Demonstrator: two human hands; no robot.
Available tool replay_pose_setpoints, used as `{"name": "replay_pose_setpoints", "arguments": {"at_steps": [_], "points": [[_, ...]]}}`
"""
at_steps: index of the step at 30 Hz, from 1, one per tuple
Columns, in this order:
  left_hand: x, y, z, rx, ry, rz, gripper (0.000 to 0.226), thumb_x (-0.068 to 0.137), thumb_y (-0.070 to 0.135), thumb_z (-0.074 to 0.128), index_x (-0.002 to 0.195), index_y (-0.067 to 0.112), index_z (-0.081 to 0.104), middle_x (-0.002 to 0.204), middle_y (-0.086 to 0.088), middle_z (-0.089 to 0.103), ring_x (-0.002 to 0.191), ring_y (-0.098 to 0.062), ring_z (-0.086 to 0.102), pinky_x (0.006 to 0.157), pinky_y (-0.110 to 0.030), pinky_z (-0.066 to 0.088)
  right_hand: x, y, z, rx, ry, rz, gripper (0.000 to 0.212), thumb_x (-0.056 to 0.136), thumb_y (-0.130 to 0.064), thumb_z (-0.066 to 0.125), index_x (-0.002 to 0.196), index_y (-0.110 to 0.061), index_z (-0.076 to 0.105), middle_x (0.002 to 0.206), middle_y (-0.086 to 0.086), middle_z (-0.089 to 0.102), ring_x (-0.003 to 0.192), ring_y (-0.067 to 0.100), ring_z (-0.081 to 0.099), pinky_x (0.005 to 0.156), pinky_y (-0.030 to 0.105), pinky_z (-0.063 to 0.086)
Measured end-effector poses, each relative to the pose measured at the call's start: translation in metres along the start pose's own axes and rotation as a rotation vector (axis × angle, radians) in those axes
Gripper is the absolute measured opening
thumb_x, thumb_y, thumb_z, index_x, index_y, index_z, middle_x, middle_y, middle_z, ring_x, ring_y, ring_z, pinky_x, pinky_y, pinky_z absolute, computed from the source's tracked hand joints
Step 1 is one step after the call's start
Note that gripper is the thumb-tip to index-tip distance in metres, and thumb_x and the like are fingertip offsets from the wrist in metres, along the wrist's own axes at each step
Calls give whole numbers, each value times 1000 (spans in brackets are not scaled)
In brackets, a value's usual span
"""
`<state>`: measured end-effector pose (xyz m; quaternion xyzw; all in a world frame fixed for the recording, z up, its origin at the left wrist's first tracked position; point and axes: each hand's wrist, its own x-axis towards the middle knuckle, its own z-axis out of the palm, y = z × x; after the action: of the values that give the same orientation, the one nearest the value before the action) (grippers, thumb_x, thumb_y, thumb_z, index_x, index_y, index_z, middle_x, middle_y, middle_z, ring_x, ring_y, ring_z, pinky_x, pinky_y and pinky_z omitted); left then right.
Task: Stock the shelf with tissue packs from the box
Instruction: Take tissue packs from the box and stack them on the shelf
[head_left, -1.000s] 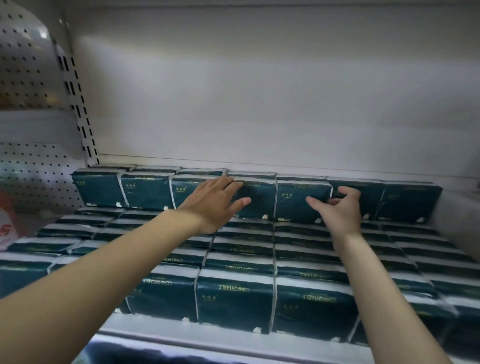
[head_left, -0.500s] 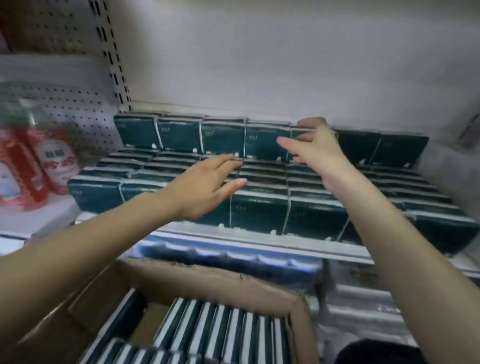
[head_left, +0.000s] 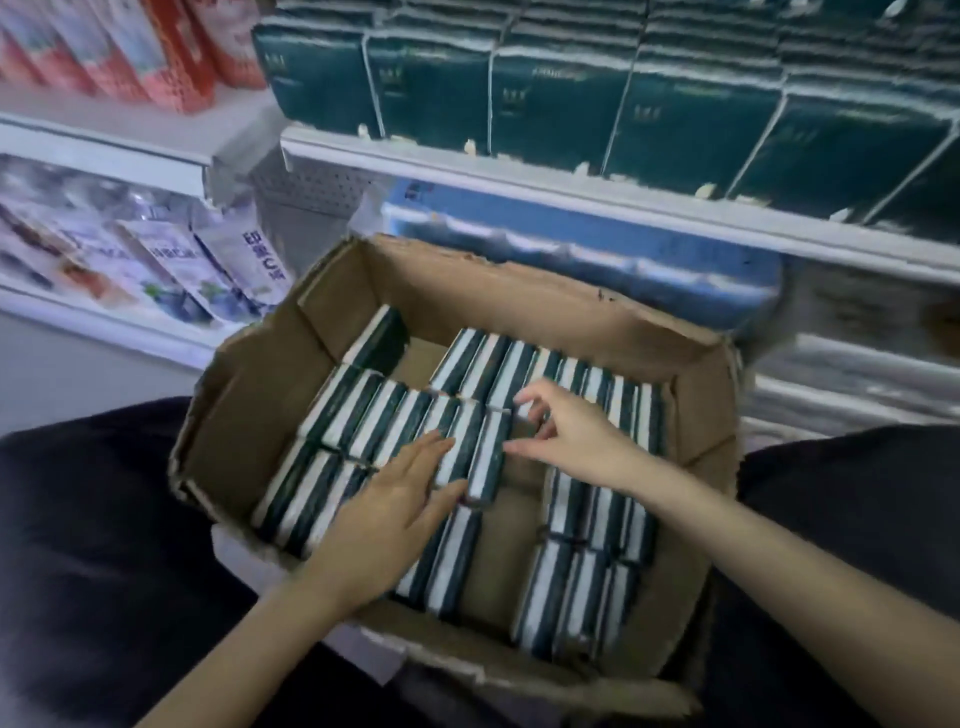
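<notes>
Here, left hand and right hand touch boxed packs.

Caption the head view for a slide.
Left hand and right hand reach among tissue packs in the cardboard box below the stocked shelf.

Dim, cool, diffuse light. Motion blur smears the red plastic pouches far left of the left hand; wide-angle distortion bows the white metal shelf edge above the right hand.

Dim light; white side shelves at left carry red packets above, pale pouches below.
</notes>
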<state>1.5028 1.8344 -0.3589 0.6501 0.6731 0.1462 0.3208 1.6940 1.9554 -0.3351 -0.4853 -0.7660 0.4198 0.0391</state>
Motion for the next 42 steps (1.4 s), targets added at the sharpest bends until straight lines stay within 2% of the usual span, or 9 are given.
{"name": "replay_pose_setpoints", "arguments": {"at_steps": [2, 5, 8, 11, 19, 27, 34, 37, 42], "points": [[-22, -14, 15, 117, -8, -19, 82, 82, 80, 3, 147, 37, 28, 155, 19, 21, 137, -9, 35, 108, -30, 36, -1, 14, 16, -102, -91, 18, 51, 85, -38, 70, 126, -18, 47, 120, 1, 51, 98, 14, 55, 83, 31, 47], [-45, -19, 28, 227, -2, -78, 84, 81, 78, -5, 145, 39, 33, 150, 20, 31, 126, -12, 50, 96, -31, 47, -3, 30, 20, -389, -94, -32, 51, 87, -42, 66, 130, -21, 46, 125, -1, 47, 110, 15, 47, 84, 30, 43], [-54, -10, 33, 240, 155, -74, 69, 93, 68, 8, 130, 31, 53, 125, 15, 58, 95, -13, 66, 69, -29, 55, -3, 52, 14, -462, -78, 6, 54, 89, -42, 64, 133, -20, 43, 128, 0, 46, 121, 19, 43, 92, 33, 44], [-50, -3, 35, 326, 246, -36, 57, 100, 57, 17, 113, 27, 63, 100, 14, 67, 71, -11, 67, 54, -23, 50, -2, 70, 9, -416, -107, 100, 59, 87, -42, 66, 135, -18, 41, 129, 2, 44, 123, 20, 42, 93, 33, 43], [-34, 3, 34, 321, 314, -6, 50, 98, 50, 28, 107, 20, 68, 88, 10, 69, 66, -10, 67, 50, -24, 52, 2, 84, 21, -415, -124, 119, 77, 83, -44, 70, 145, -20, 29, 131, 2, 40, 122, 20, 43, 88, 32, 45], [-28, 3, 34, 321, 372, -23, 50, 98, 49, 30, 99, 21, 70, 83, 12, 69, 62, -8, 65, 49, -18, 44, 9, 89, 25, -460, -98, 97, 78, 84, -41, 70, 145, -15, 29, 132, 3, 39, 118, 21, 47, 84, 31, 46], [-23, 1, 36, 293, 383, -36, 53, 98, 54, 24, 95, 24, 67, 75, 13, 66, 57, -9, 63, 41, -28, 49, 16, 101, 23, -328, -30, 154, 50, 81, -36, 75, 121, -16, 54, 112, 1, 45, 113, 20, 45, 85, 31, 42], [-23, 1, 37, 283, 373, -32, 55, 98, 56, 21, 93, 24, 66, 71, 13, 65, 53, -10, 62, 40, -29, 49, 18, 104, 20, -227, -12, 155, 38, 81, -33, 76, 109, -18, 55, 110, -1, 49, 110, 18, 46, 83, 29, 40], [-26, -2, 38, 274, 380, -29, 57, 98, 58, 18, 89, 26, 65, 65, 13, 62, 48, -8, 58, 38, -26, 45, 20, 101, 20, -61, 11, 176, 34, 80, -23, 78, 106, -15, 57, 107, -4, 56, 103, 10, 51, 82, 22, 39]]}}
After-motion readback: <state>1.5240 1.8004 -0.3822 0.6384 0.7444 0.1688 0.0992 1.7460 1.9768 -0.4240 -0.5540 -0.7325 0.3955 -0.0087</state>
